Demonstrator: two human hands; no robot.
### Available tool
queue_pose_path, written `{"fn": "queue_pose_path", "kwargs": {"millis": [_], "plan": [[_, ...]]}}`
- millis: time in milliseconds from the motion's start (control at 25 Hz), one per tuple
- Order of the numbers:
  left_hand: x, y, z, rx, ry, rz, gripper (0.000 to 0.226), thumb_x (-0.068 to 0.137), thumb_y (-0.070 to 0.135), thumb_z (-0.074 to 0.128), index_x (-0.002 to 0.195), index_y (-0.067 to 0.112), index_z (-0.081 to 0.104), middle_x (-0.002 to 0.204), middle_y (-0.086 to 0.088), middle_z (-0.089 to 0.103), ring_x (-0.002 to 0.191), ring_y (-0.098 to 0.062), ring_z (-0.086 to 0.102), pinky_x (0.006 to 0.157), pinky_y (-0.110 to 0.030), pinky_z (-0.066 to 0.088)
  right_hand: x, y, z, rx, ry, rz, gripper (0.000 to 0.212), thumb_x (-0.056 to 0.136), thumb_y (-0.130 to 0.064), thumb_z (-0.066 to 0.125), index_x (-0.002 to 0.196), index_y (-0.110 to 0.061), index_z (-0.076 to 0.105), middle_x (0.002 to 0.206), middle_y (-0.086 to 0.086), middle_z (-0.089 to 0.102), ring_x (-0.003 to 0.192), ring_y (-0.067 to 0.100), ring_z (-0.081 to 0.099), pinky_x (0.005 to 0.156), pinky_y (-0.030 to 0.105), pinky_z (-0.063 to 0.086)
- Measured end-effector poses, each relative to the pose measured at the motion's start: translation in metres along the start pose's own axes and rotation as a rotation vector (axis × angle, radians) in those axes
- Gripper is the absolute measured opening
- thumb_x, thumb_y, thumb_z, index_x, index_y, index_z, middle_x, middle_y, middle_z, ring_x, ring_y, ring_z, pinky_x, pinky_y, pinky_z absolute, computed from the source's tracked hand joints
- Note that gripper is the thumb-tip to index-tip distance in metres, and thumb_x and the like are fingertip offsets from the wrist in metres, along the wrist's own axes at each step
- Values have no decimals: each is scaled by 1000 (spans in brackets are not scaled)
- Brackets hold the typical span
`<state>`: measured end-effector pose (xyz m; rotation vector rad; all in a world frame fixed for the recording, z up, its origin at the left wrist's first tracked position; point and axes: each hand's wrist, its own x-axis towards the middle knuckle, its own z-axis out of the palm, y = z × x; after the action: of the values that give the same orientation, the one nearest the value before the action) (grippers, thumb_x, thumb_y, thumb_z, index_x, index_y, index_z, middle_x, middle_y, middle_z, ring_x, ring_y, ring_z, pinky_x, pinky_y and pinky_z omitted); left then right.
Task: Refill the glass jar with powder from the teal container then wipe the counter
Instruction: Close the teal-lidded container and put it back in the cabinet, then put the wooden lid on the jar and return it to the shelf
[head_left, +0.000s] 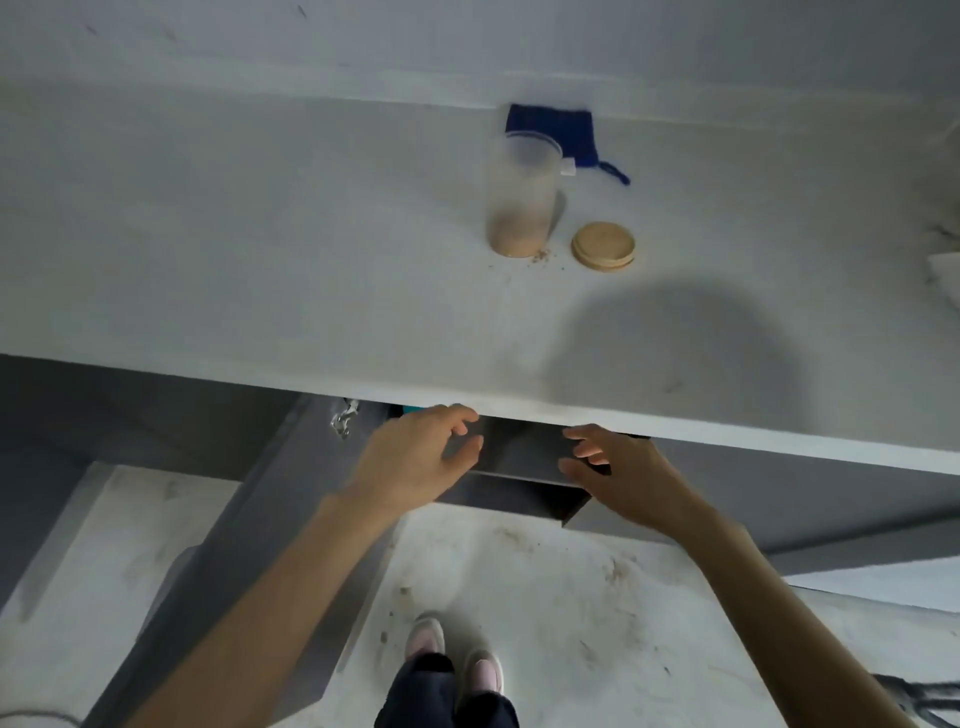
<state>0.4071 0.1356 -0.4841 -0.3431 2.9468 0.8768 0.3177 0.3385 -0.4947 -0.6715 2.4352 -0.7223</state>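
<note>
Both hands reach under the counter (311, 312) edge, left hand (415, 457) and right hand (618, 467) loosely spread and holding nothing, a teal sliver (415, 410) peeking above the left, while the glass jar (522, 195) stands uncapped beside its wooden lid (603, 246)

The scene is dim and flat, with a grey-blue cast and soft light falling from above and behind the viewer. A broad, round-topped shadow spreads on the surface (260, 270) at the near right, its edges diffuse. The glass jar (521, 195) throws a short, faint shadow to its right. Under the surface's near edge the space is dark, and detail there is lost. The whole picture is soft and slightly smeared; both the left hand (415, 457) and the right hand (621, 470) look blurred at the fingertips. Wide-angle distortion bends and tilts the surface's straight edges, most strongly toward the corners. There is no glare.
</note>
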Motion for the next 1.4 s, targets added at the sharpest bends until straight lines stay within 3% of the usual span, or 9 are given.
{"fn": "queue_pose_path", "kwargs": {"millis": [160,360,800,960,1240,1400], "plan": [[20,17,-31,77,73,65,30,88,30,49,116,20,55,115,5,64,104,-16,58,80,-26,42,3,-12,-42,-11,76,-36,34,88,-36,51,120,-24,49,112,1,63,103,18,58,92,35,45],[53,31,-57,61,106,132,31,88,29,50,116,18,55,116,-1,64,105,-19,58,88,-37,47,19,-25,-78,-21,184,-58,32,87,-35,53,117,-24,53,106,0,64,99,17,60,93,39,45],[173,1,-100,1,86,182,28,86,25,53,113,19,57,114,-3,63,104,-19,58,87,-37,47,122,-42,-131,-104,296,-49,38,84,-28,58,119,-14,52,114,7,62,103,27,59,92,41,45],[223,-20,-108,-8,59,191,39,86,29,55,123,16,49,123,-6,57,109,-22,55,89,-36,45,171,-50,-145,-134,260,-6,41,85,-26,58,124,-16,48,119,9,59,105,27,56,92,36,44],[277,-47,-99,-133,-38,227,60,80,28,66,131,14,38,132,-8,49,117,-21,49,95,-30,39,236,-36,-149,-214,158,175,58,84,-27,58,135,-24,32,133,13,39,119,31,42,96,37,37],[288,-40,-87,-302,-104,248,74,74,26,72,134,25,29,135,0,44,120,-15,43,94,-19,35,249,-21,-141,-255,43,267,83,75,-34,68,140,-31,16,147,13,12,133,35,17,106,48,24]]}}
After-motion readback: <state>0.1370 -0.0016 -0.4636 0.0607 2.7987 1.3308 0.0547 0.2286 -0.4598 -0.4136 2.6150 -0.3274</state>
